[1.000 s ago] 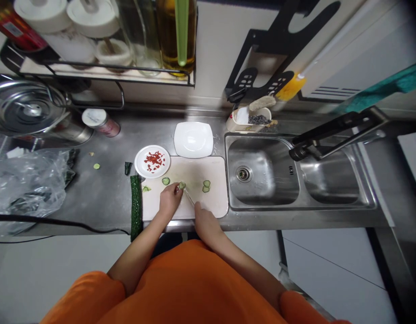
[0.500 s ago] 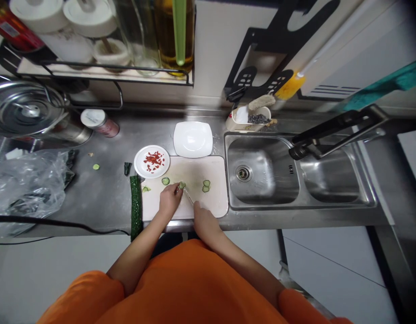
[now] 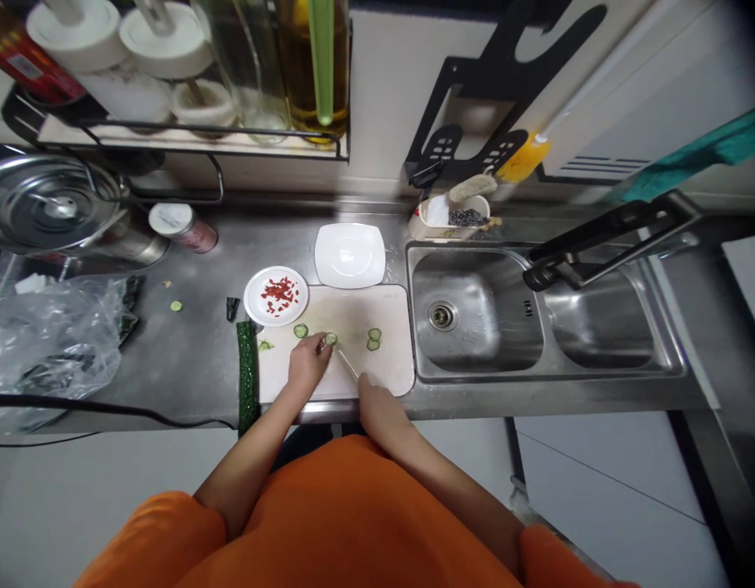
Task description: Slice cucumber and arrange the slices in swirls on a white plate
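Observation:
My left hand (image 3: 308,361) is closed on a cucumber slice (image 3: 332,339) over the pale cutting board (image 3: 337,380). In my right hand (image 3: 381,406) is a knife (image 3: 348,364), its thin blade angled toward that slice, with the tip just beside it. More cucumber slices (image 3: 373,339) lie on the right part of the board, and another small stack (image 3: 301,331) sits left of my fingers. A long cucumber (image 3: 247,376) rests along the board's left edge. Red chopped bits lie on a round white plate (image 3: 252,306) overlapping the board's upper left corner.
A white square dish (image 3: 350,255) stands behind the board. To the right is a steel double sink (image 3: 481,327) with a black faucet (image 3: 549,265). A plastic bag (image 3: 52,335), a can (image 3: 185,227) and a black cable (image 3: 108,407) occupy the left side.
My right hand has drawn the knife slightly right and down, away from the slice. My left hand has stayed at nearly the same spot with the slice.

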`<state>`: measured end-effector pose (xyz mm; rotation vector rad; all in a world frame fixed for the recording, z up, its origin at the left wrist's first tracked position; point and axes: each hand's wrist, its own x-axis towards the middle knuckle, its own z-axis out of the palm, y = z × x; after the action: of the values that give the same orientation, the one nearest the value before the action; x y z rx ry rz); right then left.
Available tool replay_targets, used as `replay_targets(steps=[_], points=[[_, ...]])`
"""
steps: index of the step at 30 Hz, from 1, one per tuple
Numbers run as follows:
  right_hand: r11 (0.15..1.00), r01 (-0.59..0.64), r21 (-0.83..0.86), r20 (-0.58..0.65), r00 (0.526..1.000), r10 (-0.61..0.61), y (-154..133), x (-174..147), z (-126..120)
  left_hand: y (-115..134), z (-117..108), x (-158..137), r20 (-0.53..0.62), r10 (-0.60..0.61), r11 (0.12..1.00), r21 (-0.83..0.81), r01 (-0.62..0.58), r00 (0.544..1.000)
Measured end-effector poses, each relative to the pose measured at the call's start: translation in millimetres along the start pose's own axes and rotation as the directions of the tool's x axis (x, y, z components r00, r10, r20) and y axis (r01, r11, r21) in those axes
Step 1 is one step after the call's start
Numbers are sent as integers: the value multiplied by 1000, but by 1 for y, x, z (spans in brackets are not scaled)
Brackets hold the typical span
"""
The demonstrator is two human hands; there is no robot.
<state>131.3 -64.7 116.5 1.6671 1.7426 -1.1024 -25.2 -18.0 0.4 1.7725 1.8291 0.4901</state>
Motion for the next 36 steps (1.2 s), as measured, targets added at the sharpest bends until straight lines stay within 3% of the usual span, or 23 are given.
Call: replay_targets(steps=[7, 16, 20, 26, 31, 36], points=[[999, -40, 13, 69, 997, 39, 14, -15, -1, 2, 1, 6, 1, -7, 1000, 6, 7, 1000], [1000, -16, 21, 68, 998, 14, 26, -18, -2, 13, -7, 13, 37, -52, 997, -46, 54, 998], [1000, -5, 15, 58, 998, 4, 31, -14, 0, 13, -21, 12, 44, -144, 982, -120, 149, 989], [1000, -10, -11, 37, 999, 10, 36, -11, -2, -9, -47, 21, -91, -353, 933, -104, 344, 931], [1000, 8, -22, 19, 1000, -7, 36, -9, -1, -17, -50, 20, -138, -208, 973, 71, 219, 968], [1000, 2, -8, 31, 1000, -2, 36, -8, 2, 5, -46, 19, -128, -68, 991, 103, 82, 989]])
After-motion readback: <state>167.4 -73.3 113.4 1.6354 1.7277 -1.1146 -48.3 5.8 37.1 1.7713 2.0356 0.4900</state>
